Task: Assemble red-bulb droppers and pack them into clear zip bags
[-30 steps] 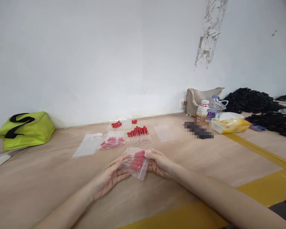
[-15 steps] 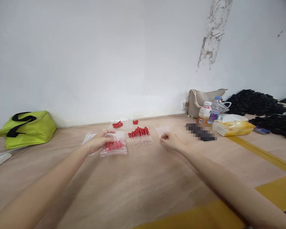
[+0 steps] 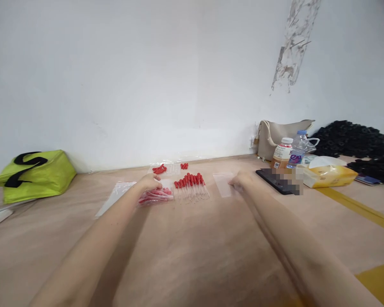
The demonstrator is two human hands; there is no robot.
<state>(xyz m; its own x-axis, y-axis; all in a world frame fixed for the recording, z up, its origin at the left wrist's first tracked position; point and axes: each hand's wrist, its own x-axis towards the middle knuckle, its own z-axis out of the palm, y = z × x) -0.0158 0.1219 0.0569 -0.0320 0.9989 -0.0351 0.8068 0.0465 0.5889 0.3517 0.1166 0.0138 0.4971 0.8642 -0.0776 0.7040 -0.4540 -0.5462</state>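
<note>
My left hand (image 3: 149, 182) has its fingers closed at the far edge of a clear zip bag (image 3: 155, 196) filled with red pieces; part of the bag is hidden behind the hand. Over on the right, my right hand (image 3: 242, 181) pinches the right side of a flat clear plastic bag (image 3: 222, 183) lying on the table. Between the hands lies a row of thin pale sticks with red tops (image 3: 192, 185), side by side. Behind the row are two small heaps of red pieces, one on the left (image 3: 159, 169) and one on the right (image 3: 184, 166), on clear plastic.
Another clear plastic bag (image 3: 113, 198) lies under my left forearm. A yellow-green bag (image 3: 40, 177) stands at far left. To the right are a black phone-like slab (image 3: 272, 180), a tissue pack (image 3: 331, 174), two bottles (image 3: 282, 152), a beige bag (image 3: 265, 143) and black heaps (image 3: 352, 138).
My right hand has moved slightly right and away from me along the flat bag, uncovering more of it. The filled bag under my left hand appears flatter. The view has shifted a little.
</note>
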